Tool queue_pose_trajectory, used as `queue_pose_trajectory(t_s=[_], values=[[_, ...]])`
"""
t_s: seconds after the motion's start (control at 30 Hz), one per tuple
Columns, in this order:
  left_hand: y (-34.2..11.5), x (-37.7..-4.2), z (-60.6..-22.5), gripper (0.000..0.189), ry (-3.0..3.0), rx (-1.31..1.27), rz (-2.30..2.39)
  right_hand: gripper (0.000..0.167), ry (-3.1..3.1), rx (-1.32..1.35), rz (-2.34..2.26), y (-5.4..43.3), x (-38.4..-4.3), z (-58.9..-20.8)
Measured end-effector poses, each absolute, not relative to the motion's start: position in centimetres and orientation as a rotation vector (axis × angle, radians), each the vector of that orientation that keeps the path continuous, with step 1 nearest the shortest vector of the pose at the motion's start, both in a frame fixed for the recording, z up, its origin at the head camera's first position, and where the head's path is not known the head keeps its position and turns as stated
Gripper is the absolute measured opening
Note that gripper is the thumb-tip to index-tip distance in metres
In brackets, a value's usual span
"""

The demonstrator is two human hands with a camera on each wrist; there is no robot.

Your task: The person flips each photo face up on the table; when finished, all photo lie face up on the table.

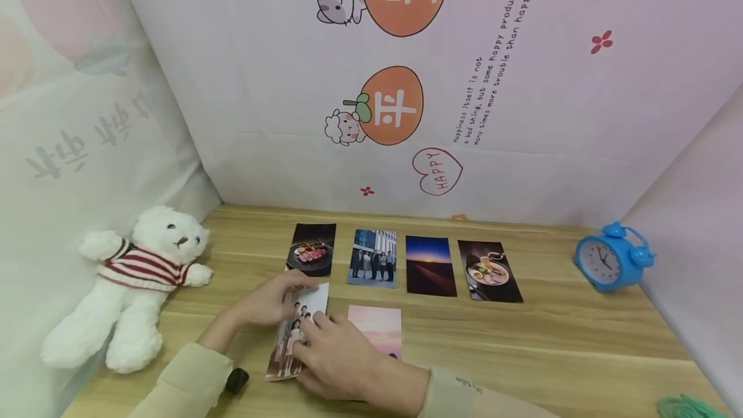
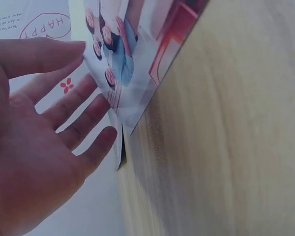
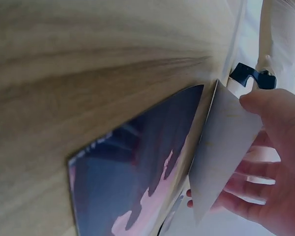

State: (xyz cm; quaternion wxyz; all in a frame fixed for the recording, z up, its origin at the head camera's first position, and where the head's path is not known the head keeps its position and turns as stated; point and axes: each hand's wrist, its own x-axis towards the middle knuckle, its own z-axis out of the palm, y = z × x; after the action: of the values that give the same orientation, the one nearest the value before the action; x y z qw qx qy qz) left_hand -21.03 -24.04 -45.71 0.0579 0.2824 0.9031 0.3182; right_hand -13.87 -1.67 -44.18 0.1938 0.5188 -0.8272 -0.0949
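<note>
A photo print of a group of people (image 1: 298, 324) is gripped between both hands, tilted over the wooden table. At its upper left edge the left hand (image 1: 273, 298) pinches it; in the left wrist view the thumb (image 2: 49, 55) presses on the print's edge and the other fingers spread behind. The right hand (image 1: 342, 357) holds the right edge. From the right wrist, the print's white back (image 3: 223, 140) faces the camera, with the thumb (image 3: 253, 103) over its rim. Beside it, a pink sky photo (image 1: 377, 328) lies flat, partly hidden by the right hand.
Behind the hands lie a steak photo (image 1: 310, 253), an office group photo (image 1: 371, 260), a sunset photo (image 1: 431, 266) and a ramen photo (image 1: 490, 269). A white teddy bear (image 1: 145, 276) sits left. A blue alarm clock (image 1: 606, 260) stands right, a green item (image 1: 685, 406) near the front corner.
</note>
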Motion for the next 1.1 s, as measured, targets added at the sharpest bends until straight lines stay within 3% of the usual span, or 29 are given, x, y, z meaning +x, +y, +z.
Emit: queue_pose_trajectory(t_s=[0.33, 1.1], values=[[-23.8, -21.1, -45.9, 0.06, 2.7, 0.921, 0.748, 0.029, -2.413, 1.591, -0.286, -1.5, -14.0, -45.0], [-23.1, -20.4, -45.3, 0.063, 2.721, 0.857, 0.621, 0.04, -2.487, 1.64, -0.345, -2.2, -14.2, -45.4]])
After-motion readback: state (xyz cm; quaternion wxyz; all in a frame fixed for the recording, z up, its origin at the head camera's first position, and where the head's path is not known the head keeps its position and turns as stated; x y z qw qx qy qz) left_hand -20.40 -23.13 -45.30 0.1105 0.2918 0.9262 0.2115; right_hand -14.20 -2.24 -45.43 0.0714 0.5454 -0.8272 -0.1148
